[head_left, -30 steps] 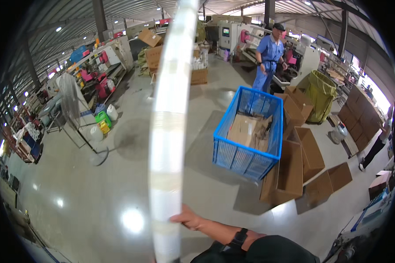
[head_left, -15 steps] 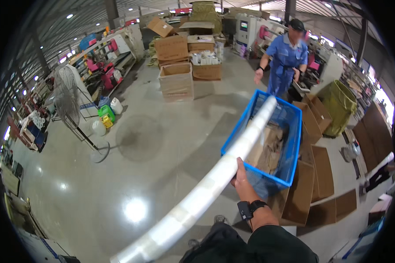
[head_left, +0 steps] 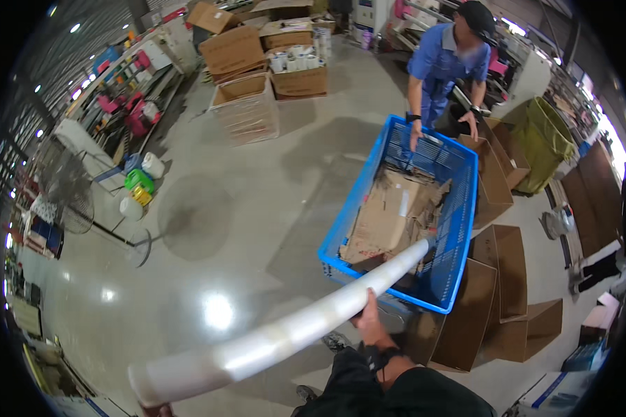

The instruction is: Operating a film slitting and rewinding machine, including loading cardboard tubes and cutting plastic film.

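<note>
My right hand is wrapped round the middle of a long white roll that looks plastic-wrapped. The roll slants from the lower left to the right, its far end over the inside of a blue plastic crate. At the near end, fingers of my left hand show at the picture's lower edge against the roll; most of that hand is out of view. Flattened brown cardboard lies in the crate. Beyond it a co-worker in blue leans in, one hand at the crate's far rim.
Open cardboard boxes stand right of the crate, with a yellow-green sack behind them. A pedestal fan and several jugs are at the left. More cartons stand at the back, with machines along both sides.
The roll has swung down to a flatter slant, its far end dropping from the crate's far side toward its near right. Left fingers have appeared. The co-worker has bent forward, hands lowered to the crate.
</note>
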Demonstrator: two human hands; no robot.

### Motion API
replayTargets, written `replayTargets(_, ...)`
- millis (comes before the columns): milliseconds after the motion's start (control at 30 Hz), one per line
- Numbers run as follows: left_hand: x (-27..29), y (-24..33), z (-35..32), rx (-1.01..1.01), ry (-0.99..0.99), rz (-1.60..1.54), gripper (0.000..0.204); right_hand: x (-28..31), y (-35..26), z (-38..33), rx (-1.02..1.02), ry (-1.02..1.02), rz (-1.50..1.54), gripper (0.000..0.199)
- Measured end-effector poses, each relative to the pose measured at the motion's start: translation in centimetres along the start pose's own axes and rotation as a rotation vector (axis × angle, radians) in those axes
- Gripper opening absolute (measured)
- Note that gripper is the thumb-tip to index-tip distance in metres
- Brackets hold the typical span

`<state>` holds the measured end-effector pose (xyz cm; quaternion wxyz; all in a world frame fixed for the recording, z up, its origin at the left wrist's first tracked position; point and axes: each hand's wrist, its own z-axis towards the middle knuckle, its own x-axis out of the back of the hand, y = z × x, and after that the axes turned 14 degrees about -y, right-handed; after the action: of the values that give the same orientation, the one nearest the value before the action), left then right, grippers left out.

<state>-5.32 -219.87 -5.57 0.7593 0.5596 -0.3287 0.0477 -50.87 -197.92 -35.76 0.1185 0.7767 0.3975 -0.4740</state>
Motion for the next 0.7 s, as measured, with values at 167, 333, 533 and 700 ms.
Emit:
replayTargets(167, 8.9, -12.6, -4.6, 0.308, 0.116, 0.054, 0.066, -6.8, 3.4, -3.7, -0.188, -0.016, -0.108, 0.049)
replayTargets(333, -1.2, -7.7, -6.7, 0.58, 0.164, -0.639, 0.071, -9.8, -0.9, 1.1, -0.1, -0.078, -0.208, 0.052)
replayTargets(533, -11.1, -7.3, -7.0, 0.666, -0.061, -1.005, 0.075, -13.3, -6.3, 8.5, 0.112, -0.008, -0.355, 0.063)
replayTargets(700, -20.7, -7.5, -1.7, 0.618, -0.376, -0.908, 0.054, -20.0, -13.6, 5.1, -0.018, -0.253, -0.285, 0.072)
